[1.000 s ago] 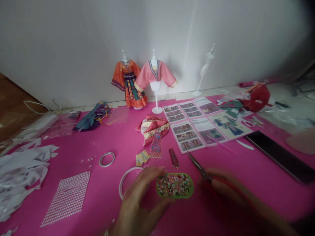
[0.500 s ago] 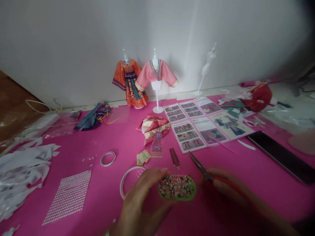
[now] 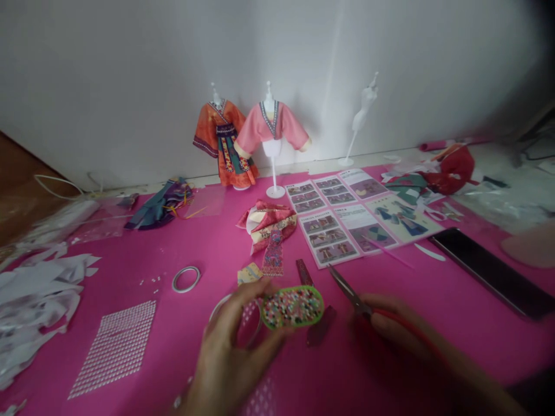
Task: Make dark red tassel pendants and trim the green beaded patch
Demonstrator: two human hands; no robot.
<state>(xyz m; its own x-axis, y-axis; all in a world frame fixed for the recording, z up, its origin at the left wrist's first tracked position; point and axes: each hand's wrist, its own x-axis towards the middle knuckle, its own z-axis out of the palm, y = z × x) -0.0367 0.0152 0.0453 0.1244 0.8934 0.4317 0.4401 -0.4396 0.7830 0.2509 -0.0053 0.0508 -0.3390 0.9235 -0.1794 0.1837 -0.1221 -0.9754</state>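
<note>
Between the thumb and fingers of my left hand (image 3: 232, 341) is a small green oval box of beads (image 3: 293, 307), its mixed coloured beads showing on top. My right hand (image 3: 392, 323) grips red-handled scissors (image 3: 353, 293), their metal blades together and pointing away from me. A dark red fabric strip (image 3: 304, 273) lies just beyond the box, and another dark red piece (image 3: 321, 326) sits to its right. Partly behind my left hand are a white ring (image 3: 255, 329) and a yellow patterned scrap (image 3: 249, 273).
Two dressed mini mannequins (image 3: 272, 130) and a bare one (image 3: 365, 112) stand by the wall. An instruction sheet (image 3: 332, 234), a phone (image 3: 489, 271), a tape roll (image 3: 186, 279), a rhinestone sheet (image 3: 115, 344), folded red fabric (image 3: 269, 222) and white scraps (image 3: 39, 300) lie on the pink mat (image 3: 186, 358).
My left hand has moved left and slightly up with the bead box, uncovering the second dark red piece. The right hand keeps its grip on the scissors, almost in the same place.
</note>
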